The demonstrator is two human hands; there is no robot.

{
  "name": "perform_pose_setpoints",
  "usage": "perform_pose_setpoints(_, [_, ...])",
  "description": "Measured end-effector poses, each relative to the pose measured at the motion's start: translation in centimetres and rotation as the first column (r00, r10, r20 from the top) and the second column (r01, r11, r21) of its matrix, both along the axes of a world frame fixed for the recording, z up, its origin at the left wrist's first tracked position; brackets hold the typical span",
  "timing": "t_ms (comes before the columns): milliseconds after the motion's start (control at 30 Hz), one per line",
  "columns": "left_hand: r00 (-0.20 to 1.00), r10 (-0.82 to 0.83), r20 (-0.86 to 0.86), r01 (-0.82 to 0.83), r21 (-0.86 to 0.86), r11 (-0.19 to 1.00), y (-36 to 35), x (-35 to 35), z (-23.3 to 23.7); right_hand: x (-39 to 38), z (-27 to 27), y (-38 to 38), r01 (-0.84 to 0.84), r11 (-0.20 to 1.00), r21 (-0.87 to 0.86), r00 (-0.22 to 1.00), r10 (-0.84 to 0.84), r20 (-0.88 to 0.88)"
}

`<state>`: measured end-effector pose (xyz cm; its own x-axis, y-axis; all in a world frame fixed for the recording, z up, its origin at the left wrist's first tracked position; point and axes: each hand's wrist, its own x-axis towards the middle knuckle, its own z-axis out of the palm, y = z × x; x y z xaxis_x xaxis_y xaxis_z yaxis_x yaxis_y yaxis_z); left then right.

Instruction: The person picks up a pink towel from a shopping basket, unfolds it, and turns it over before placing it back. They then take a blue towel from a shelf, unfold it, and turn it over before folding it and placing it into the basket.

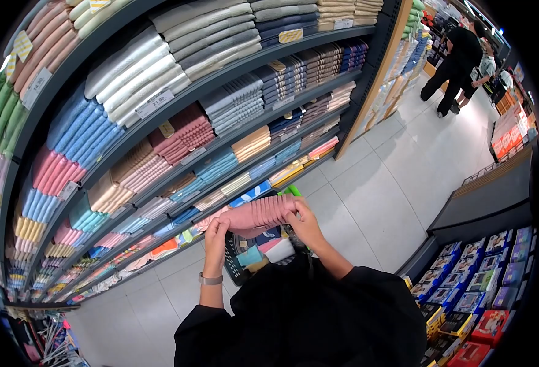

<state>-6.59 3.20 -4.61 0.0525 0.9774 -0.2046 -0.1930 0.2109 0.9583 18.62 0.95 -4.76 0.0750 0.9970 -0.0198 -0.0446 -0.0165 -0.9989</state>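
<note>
A pink folded towel (252, 215) with ribbed stripes is stretched between my two hands in front of my body. My left hand (217, 229) pinches its left end, and a band circles that wrist. At the other end, the fingers of my right hand (303, 219) are closed on the towel's ribbed part. Beneath the towel is a dark basket (232, 255) holding several folded cloths, among them a teal cloth (250, 256) and a pale pink one (279, 249). The towel and my hands hide part of the basket.
Tall shelves (220, 72) of folded towels with price tags (154, 104) run along the left. Boxed goods (465, 293) fill a low display at the right. A tiled floor (367, 189) lies between, and people (459, 58) stand farther up the aisle.
</note>
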Motion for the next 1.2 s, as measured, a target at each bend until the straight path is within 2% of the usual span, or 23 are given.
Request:
perform_pose_setpoints(67, [1.000,0.023,0.015,-0.023,0.013,1.000,-0.2,0.2,-0.6,-0.2,0.2,0.2,0.150,0.958,0.246,0.935,-0.219,0.281])
perform_pose_setpoints(100, [0.999,0.045,0.031,-0.045,0.024,0.999,-0.4,0.4,-0.8,-0.3,0.7,0.2,0.152,0.957,0.246,0.934,-0.220,0.280])
perform_pose_setpoints(167, [0.999,0.032,0.033,-0.033,0.024,0.999,-1.1,1.6,1.6,-0.1,2.3,0.3,0.200,0.910,0.364,0.903,-0.316,0.292])
perform_pose_setpoints(233, [0.999,0.018,0.036,-0.019,0.024,1.000,-1.4,2.7,2.4,0.4,3.3,0.7,0.189,0.883,0.430,0.888,-0.340,0.308])
perform_pose_setpoints(300, [0.990,-0.139,0.033,0.128,0.226,0.966,-1.9,3.3,2.0,1.1,3.7,1.2,0.172,0.854,0.491,0.874,-0.362,0.324])
perform_pose_setpoints(333, [0.990,-0.139,0.033,0.128,0.225,0.966,-2.1,3.5,1.5,1.4,4.0,1.4,0.131,0.860,0.494,0.877,-0.332,0.346])
perform_pose_setpoints(400, [0.953,-0.131,-0.274,0.219,0.319,0.922,-2.1,4.0,0.9,1.6,4.5,1.6,0.091,0.863,0.497,0.879,-0.304,0.367])
perform_pose_setpoints(433, [0.891,-0.097,-0.443,0.274,0.356,0.894,-2.1,3.7,0.8,1.6,4.8,1.5,0.054,0.882,0.468,0.900,-0.246,0.360])
perform_pose_setpoints(467, [0.891,-0.102,-0.441,0.278,0.355,0.892,-2.0,3.4,0.9,1.6,5.3,1.4,0.018,0.898,0.440,0.917,-0.190,0.352])
perform_pose_setpoints(533, [0.748,-0.030,-0.663,0.322,0.322,0.890,-1.8,3.0,1.2,1.5,5.8,1.2,-0.021,0.913,0.407,0.914,-0.148,0.378])
perform_pose_setpoints(567, [0.759,0.029,-0.651,0.285,0.372,0.884,-1.9,2.9,1.3,1.5,5.9,1.0,-0.063,0.925,0.374,0.912,-0.099,0.399])
perform_pose_setpoints(600, [0.760,0.021,-0.650,0.293,0.370,0.882,-1.8,2.6,1.2,1.6,5.8,1.0,-0.055,0.926,0.372,0.910,-0.107,0.400])
perform_pose_setpoints(667, [0.810,-0.047,-0.584,0.276,0.309,0.910,-1.7,1.2,0.8,1.8,5.5,0.9,-0.201,0.919,0.338,0.871,0.010,0.491])
perform_pose_setpoints(733, [0.855,-0.075,-0.513,0.238,0.260,0.936,-1.5,0.1,0.7,1.6,7.6,0.5,-0.253,0.909,0.332,0.872,0.066,0.484])
perform_pose_setpoints(800, [0.927,-0.117,-0.357,0.161,0.096,0.982,-1.5,-1.2,1.3,1.4,8.3,0.6,-0.308,0.894,0.326,0.871,0.127,0.474])
perform_pose_setpoints(833, [0.955,-0.121,-0.271,0.147,0.080,0.986,-1.5,-1.8,1.5,1.5,8.0,1.0,-0.388,0.870,0.303,0.862,0.226,0.455])
perform_pose_setpoints(867, [0.954,-0.124,-0.271,0.151,0.077,0.986,-1.6,-2.1,1.7,1.6,7.7,1.5,-0.465,0.838,0.284,0.843,0.322,0.432])
perform_pose_setpoints(900, [0.964,-0.116,-0.240,0.142,0.091,0.986,-1.7,-2.3,2.5,1.8,7.3,2.2,-0.462,0.841,0.282,0.844,0.320,0.430])
perform_pose_setpoints(967, [0.976,-0.106,-0.191,0.126,0.095,0.988,-2.0,-2.7,3.5,2.2,6.2,3.5,-0.640,0.752,0.157,0.750,0.568,0.338])
perform_pose_setpoints(1000, [0.976,-0.109,-0.191,0.129,0.095,0.987,-2.1,-2.7,3.8,2.1,5.5,4.1,-0.638,0.753,0.157,0.752,0.566,0.338])
perform_pose_setpoints(1067, [0.986,-0.103,-0.134,0.119,0.122,0.985,-2.3,-2.9,4.3,1.6,4.4,5.1,-0.655,0.707,0.266,0.754,0.586,0.298])
perform_pose_setpoints(1133, [0.990,-0.088,-0.108,0.102,0.132,0.986,-2.4,-3.2,4.0,1.3,4.6,5.3,-0.663,0.702,0.259,0.748,0.613,0.254])
perform_pose_setpoints(1200, [0.994,-0.071,-0.082,0.082,0.142,0.986,-2.5,-3.3,3.9,0.7,4.4,5.6,-0.605,0.777,0.176,0.795,0.601,0.081])
